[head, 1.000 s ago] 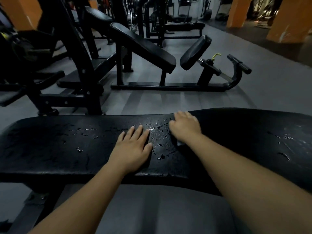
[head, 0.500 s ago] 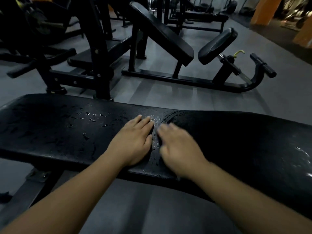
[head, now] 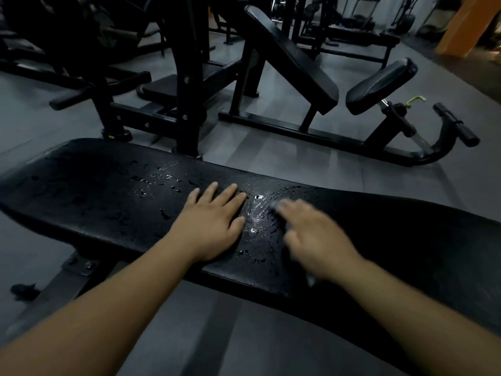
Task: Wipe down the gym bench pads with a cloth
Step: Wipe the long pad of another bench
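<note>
A long black flat bench pad (head: 108, 191) runs across the view, wet with droplets and a shiny smear at its middle. My left hand (head: 211, 226) lies flat on the pad, fingers straight and spread. Just to its right my right hand (head: 314, 237) is motion-blurred, palm down with fingers stretched out over a pale cloth (head: 311, 280). The hand hides nearly all of the cloth; only slivers peek out at its edges.
Beyond the pad stands a black incline bench (head: 292, 55) with a separate seat pad (head: 379, 88) on a floor frame. A dark rack upright (head: 187, 77) rises right behind the pad. More machines fill the back left. Grey floor lies between them.
My right hand with the cloth has swept from the pad's far edge towards me and slightly right. The left hand has stayed flat. The view has tilted and shifted right.
</note>
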A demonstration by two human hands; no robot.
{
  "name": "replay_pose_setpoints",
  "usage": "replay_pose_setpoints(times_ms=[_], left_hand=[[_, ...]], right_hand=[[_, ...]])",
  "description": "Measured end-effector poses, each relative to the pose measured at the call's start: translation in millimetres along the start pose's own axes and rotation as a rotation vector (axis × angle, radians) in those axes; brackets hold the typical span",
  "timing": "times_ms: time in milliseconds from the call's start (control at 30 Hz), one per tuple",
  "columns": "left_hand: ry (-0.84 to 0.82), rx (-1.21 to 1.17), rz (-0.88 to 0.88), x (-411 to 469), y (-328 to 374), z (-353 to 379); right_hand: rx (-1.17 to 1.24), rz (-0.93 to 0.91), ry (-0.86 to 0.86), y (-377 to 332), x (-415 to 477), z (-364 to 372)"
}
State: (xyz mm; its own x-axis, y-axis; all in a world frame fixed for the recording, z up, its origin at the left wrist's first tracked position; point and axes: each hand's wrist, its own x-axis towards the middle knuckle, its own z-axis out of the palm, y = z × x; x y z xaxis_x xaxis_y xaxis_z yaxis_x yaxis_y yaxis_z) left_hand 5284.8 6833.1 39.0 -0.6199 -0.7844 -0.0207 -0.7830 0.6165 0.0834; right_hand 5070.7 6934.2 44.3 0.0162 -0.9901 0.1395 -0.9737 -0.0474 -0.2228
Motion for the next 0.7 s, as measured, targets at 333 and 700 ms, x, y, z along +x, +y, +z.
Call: replay_pose_setpoints(times_ms=[333, 700], left_hand=[[0.095, -0.081, -0.004, 2, -1, 1], [0.253, -0.515, -0.083, -3, -3, -8]], right_hand=[[0.053, -0.169, -0.101, -39, -17, 6], [0.694, 0.187, -0.049, -67, 32, 3]])
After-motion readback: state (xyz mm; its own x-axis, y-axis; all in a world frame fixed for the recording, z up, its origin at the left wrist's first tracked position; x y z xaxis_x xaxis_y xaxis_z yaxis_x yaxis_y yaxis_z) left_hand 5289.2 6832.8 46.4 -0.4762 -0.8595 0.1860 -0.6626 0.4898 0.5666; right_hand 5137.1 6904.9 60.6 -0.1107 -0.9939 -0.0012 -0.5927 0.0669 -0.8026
